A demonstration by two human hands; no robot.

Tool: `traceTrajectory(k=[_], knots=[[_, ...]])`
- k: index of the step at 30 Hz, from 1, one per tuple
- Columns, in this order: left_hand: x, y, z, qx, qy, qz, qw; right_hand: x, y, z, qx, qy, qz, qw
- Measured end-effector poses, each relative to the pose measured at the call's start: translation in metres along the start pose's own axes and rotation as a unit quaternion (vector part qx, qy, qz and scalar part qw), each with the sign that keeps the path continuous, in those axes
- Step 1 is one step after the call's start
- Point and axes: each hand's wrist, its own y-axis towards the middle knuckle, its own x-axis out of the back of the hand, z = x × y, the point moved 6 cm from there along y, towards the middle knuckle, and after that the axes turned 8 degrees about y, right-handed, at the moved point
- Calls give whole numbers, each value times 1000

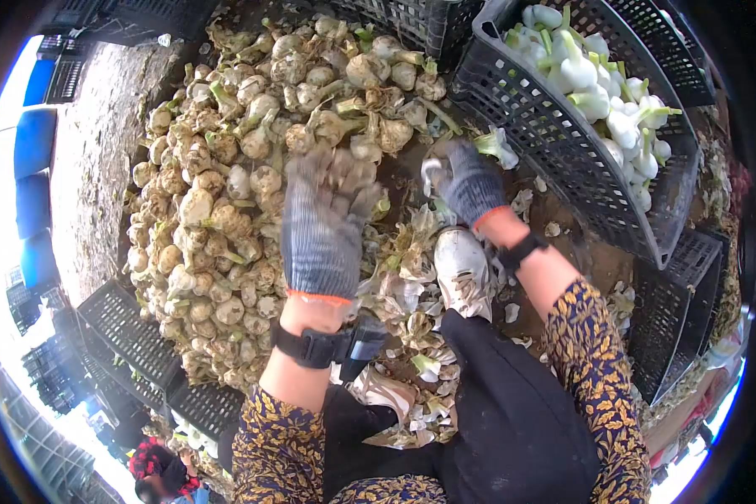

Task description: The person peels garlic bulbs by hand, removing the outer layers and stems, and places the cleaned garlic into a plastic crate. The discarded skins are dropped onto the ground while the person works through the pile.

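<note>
My left hand [326,227], in a grey knit glove with an orange cuff, reaches over the edge of a big pile of unpeeled garlic bulbs [227,218]. Its fingers are stretched out and a little blurred, with no bulb clearly held. My right hand [466,186], gloved the same way, is closed with its fingers curled to the left. Something small and whitish shows at its fingertips; I cannot make out what it is. Just beyond that hand, a cleaned white garlic bulb [497,147] lies beside a black crate.
The black plastic crate [554,139] at the upper right holds cleaned white garlic. Garlic skins [407,277] litter the ground around my white shoe [464,267]. More black crates [130,332] stand at lower left and right [676,311]. Another person [164,470] is at the lower left.
</note>
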Motion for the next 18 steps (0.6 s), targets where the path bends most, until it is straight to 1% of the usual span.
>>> traceTrajectory(k=[2, 3, 4, 5, 6, 7, 8, 9, 10, 11, 12, 13, 14, 15, 16, 17, 18], knots=[[35, -15, 14, 22, 34, -121, 992, 0, 26, -6, -52, -80, -25, 995], [49, -19, 22, 21, 35, -123, 992, -3, 35, -7, -66, -126, -21, 990], [60, -23, 33, 44, 61, -110, 991, -6, 42, -9, -76, -164, -28, 983], [59, -28, 36, 68, 89, -98, 989, -9, 49, -8, -86, -200, -35, 975], [59, -38, 39, 68, 98, -143, 983, -12, 58, -8, -85, -198, -33, 976], [59, -41, 42, 66, 99, -145, 982, -17, 66, -13, -122, -210, 18, 970], [61, -44, 47, 80, 130, -151, 977, -24, 71, -18, -159, -223, 69, 959], [65, -46, 51, 94, 160, -157, 970, -26, 74, -18, -156, -222, 71, 960], [64, -46, 51, 77, 177, -143, 971, -25, 75, -24, -175, -208, 55, 961], [66, -46, 51, 77, 175, -145, 971, -24, 73, -30, -194, -195, 38, 961], [65, -45, 49, 70, 231, -128, 962, -20, 70, -34, -180, -136, -5, 974], [62, -43, 48, 63, 286, -110, 950, -18, 63, -36, -179, -139, -3, 974], [59, -41, 44, 25, 298, -127, 946, -10, 55, -35, -159, -114, -52, 979], [60, -37, 46, 26, 295, -126, 947, -2, 45, -35, -140, -88, -101, 981], [59, -30, 46, -5, 361, -92, 928, 4, 33, -38, -140, -90, -100, 981], [57, -24, 48, -36, 425, -58, 903, 10, 22, -34, -105, -39, -89, 990], [60, -18, 57, -22, 397, -37, 917, 16, 10, -29, -71, 13, -77, 994]])
